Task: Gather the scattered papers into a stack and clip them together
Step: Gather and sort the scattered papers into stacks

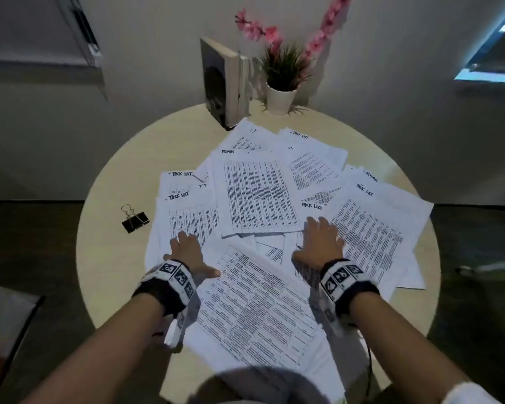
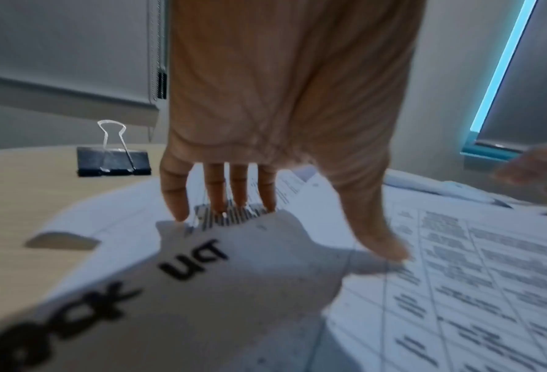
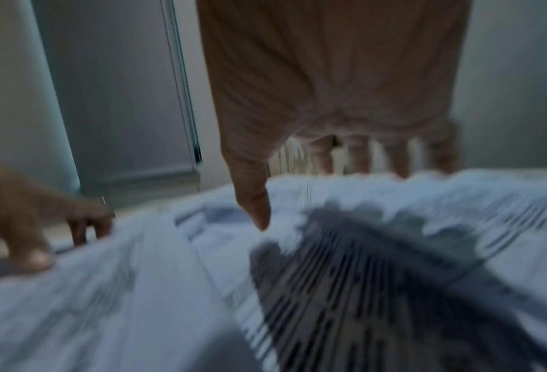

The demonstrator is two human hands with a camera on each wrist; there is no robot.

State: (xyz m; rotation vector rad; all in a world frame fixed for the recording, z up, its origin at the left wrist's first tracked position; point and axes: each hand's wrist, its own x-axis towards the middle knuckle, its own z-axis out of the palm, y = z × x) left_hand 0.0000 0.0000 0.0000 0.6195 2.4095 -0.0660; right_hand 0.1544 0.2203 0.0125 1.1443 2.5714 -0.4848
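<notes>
Round pale table (image 1: 111, 258), centre of the head view, covered centre to right with scattered papers (image 1: 260, 196): printed sheets overlapping at different angles, at least eight separate sheets countable, exact total not determinable because of overlap. Four headed "TASK LIST" by hand, two "ADMIN". One large sheet (image 1: 257, 304) lower centre, between the two wrists. One black binder clip (image 1: 134, 220) on bare tabletop at centre left, just beside the left edge of the papers, silver handles up, touching no sheet; same clip (image 2: 112, 161) upper left in the left wrist view. Two hands in view, well apart. Left hand (image 1: 187, 252) flat on the left-side sheets, fingers (image 2: 214, 191) straight and spread, tips on the paper, gripping nothing. Right hand (image 1: 321, 243) palm down on the sheets right of centre, fingers extended and spread, gripping nothing; right wrist view too blurred for fingertip contact. Upper centre, at the far table edge: one upright book (image 1: 222, 83), one white pot with green plant (image 1: 282, 83), two pink flower stems (image 1: 321, 30).
</notes>
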